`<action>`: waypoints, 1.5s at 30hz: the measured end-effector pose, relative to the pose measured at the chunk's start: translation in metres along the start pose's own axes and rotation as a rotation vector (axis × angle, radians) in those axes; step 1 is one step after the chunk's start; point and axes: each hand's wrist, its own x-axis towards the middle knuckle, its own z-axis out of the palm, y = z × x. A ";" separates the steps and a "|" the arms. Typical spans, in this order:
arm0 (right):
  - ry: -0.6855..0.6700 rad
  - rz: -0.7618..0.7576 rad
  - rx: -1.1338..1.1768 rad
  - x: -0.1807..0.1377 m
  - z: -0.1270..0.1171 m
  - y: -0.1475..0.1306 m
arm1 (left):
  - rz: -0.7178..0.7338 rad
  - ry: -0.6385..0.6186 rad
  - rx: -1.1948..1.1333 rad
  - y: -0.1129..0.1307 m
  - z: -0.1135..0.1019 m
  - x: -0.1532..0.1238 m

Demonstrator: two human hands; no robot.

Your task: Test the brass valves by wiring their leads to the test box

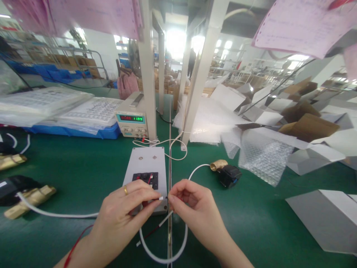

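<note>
My left hand is closed in a pinch on a small white plug connector. Close beside it, my right hand pinches with thumb and forefinger; what it holds is hidden by the fingers. Both hands are over the near end of a grey test box with a black terminal panel. A white cable loops below the hands. Another cable end has thin dark and red wires with a white connector. To the right lies a brass valve with a black actuator, its white cable running behind my right hand.
A power supply reading 11.99 stands behind the box, beside a metal post. More brass valves lie at left. Bubble wrap and white cartons are at right. Pink papers hang overhead.
</note>
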 end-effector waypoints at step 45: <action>-0.069 0.091 0.058 -0.001 0.000 -0.001 | 0.097 -0.035 0.045 0.003 0.002 -0.002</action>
